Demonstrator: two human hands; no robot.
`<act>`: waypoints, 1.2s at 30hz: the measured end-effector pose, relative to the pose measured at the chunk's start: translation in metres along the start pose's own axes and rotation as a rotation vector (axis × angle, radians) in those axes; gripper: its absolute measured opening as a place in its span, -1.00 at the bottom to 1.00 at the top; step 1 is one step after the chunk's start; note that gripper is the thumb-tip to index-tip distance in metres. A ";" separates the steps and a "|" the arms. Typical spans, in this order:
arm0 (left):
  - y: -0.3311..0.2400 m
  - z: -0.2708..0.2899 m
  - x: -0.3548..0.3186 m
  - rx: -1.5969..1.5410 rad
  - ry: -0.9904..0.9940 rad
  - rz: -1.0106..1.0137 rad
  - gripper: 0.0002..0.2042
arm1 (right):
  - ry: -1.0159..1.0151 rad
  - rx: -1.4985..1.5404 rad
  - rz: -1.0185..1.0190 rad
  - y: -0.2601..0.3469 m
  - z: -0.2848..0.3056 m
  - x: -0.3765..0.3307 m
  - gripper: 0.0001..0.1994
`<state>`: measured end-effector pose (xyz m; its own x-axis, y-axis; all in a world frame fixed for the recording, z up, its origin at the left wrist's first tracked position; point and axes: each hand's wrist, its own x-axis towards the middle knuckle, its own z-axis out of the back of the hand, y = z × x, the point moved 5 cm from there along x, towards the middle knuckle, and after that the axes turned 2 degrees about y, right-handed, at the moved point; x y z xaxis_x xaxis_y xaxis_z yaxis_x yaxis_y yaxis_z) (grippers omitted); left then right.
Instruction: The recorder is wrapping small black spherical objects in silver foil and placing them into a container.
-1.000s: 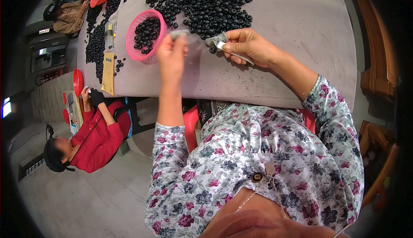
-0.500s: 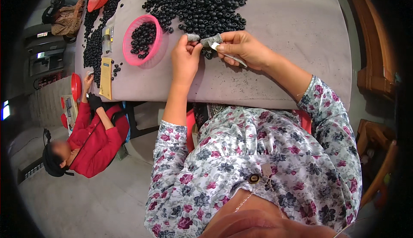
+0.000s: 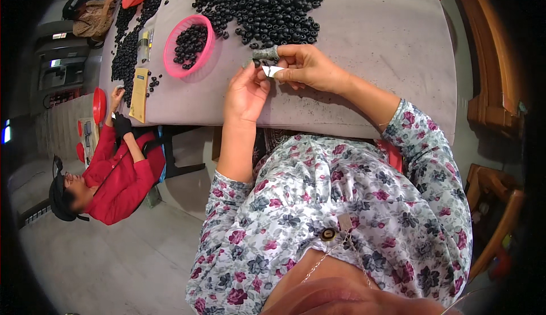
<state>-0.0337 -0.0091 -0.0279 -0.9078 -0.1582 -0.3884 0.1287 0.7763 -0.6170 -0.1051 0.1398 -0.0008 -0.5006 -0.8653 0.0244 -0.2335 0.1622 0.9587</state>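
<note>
- Right hand [image 3: 310, 67]: grip closed around a small white-bladed tool [image 3: 272, 71], whose tip juts left from between thumb and fingers; the forefinger wears a grey cloth finger cover [image 3: 265, 54].
- Left hand [image 3: 245, 90]: raised just beside the blade tip, fingers curled, pinching something too small to identify; whether it touches the blade cannot be told.
- Both hands hover above the grey worktop [image 3: 369, 25], near its front edge.
- Heap of small black round pieces [image 3: 261, 2]: lies on the worktop just beyond the hands.
- Pink basket [image 3: 189, 46]: to the left of the hands, partly filled with black pieces.
- Person in red [image 3: 116, 175]: seated at the worktop's left end.
</note>
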 end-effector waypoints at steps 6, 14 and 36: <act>0.016 -0.004 -0.006 -0.113 0.108 0.137 -0.89 | 0.038 -0.044 0.016 0.000 -0.002 -0.002 -0.70; 0.021 -0.002 -0.012 -0.162 0.208 0.252 -0.77 | 0.049 -0.090 -0.022 0.002 -0.005 -0.006 -0.81; 0.010 -0.002 -0.027 0.078 0.165 0.121 -0.83 | 0.005 0.017 -0.070 0.006 -0.004 -0.012 -0.80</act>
<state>-0.0088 0.0039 -0.0227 -0.9361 0.0400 -0.3495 0.2651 0.7333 -0.6261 -0.0970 0.1496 0.0060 -0.4784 -0.8772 -0.0409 -0.2816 0.1091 0.9533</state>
